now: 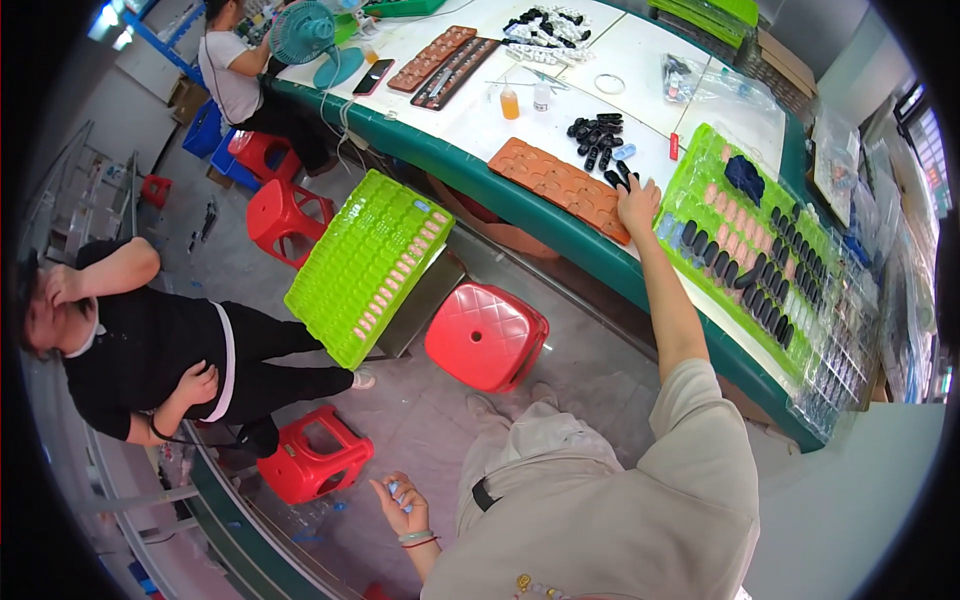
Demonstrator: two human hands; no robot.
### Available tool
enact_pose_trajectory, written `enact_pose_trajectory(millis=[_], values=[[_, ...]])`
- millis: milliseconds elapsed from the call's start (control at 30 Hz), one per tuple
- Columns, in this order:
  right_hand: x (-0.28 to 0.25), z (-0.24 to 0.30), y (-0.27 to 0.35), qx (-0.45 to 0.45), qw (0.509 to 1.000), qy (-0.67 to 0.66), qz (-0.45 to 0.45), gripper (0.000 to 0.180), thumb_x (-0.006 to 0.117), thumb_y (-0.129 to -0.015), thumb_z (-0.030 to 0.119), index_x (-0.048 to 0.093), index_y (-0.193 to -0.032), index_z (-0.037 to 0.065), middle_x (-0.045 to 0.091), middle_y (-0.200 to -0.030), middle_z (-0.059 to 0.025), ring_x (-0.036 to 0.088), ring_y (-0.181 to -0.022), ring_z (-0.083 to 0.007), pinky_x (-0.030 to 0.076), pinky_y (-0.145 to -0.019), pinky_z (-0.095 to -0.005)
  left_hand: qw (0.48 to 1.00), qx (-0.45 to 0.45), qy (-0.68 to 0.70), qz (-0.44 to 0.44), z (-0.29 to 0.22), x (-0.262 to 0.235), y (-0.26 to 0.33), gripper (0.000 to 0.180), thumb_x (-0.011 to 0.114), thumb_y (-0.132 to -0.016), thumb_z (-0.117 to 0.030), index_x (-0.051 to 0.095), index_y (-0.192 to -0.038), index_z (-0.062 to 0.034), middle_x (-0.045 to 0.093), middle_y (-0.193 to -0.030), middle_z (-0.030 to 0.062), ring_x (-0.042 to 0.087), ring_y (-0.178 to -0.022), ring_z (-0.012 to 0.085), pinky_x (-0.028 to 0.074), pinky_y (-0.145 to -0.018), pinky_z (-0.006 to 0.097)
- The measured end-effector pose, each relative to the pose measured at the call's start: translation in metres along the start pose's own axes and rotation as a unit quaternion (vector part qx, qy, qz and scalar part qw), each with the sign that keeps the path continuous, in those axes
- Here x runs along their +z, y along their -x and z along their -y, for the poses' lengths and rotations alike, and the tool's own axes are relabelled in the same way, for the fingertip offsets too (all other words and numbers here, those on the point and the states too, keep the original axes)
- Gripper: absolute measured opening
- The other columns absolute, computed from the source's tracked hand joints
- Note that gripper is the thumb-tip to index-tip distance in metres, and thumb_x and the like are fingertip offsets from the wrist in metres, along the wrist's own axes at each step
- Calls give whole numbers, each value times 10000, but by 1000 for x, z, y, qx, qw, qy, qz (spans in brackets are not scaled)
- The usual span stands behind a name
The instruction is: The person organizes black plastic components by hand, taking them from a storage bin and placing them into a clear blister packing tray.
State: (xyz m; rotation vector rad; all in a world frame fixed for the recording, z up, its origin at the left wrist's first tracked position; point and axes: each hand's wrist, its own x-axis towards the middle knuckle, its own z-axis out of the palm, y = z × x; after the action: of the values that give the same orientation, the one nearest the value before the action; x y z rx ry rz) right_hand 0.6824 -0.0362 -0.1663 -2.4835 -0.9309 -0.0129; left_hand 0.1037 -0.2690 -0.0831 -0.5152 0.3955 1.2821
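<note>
My right hand [638,207] reaches over the table edge, its fingertips closed on a black oval piece [618,174]. Just beyond it lies a loose heap of black oval pieces [597,135], with one light blue piece [625,152] among them. Low beside my body, my left hand [403,507] curls around a few small light blue pieces [400,492]. An orange-brown tray with hollows [555,186] sits along the table edge, left of my right hand. To that hand's right, a bright green tray [706,150] carries rows of black, pink and light blue ovals.
A second green tray [350,235] with pink pieces stands beside the table, near a red stool [485,335]. More red stools [315,455] are on the floor. One person [150,335] stands at left; another sits by a fan [302,32]. Small bottles [510,103] stand on the table.
</note>
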Motion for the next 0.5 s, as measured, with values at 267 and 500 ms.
enact_pose_trajectory(millis=[267,500], values=[[-18,43,160,-272,939,-198,-74,230,541,-685,38,534,-913,6,453,-1038,-209,423,-983,-362,339,-845,-439,993,75,-87,-23,23,28,-25,388,454,-844,-388,516,-1082,-88,545,-1066,104,550,-900,188,454,-739,299],[-56,150,359,-385,759,-366,376,633,565,-749,297,308,-1269,46,207,-1340,-191,201,-1240,-334,179,-1005,-426,982,53,-154,92,35,55,-43,521,362,-855,-448,330,-1274,-141,374,-1273,142,357,-1182,253,278,-967,416]])
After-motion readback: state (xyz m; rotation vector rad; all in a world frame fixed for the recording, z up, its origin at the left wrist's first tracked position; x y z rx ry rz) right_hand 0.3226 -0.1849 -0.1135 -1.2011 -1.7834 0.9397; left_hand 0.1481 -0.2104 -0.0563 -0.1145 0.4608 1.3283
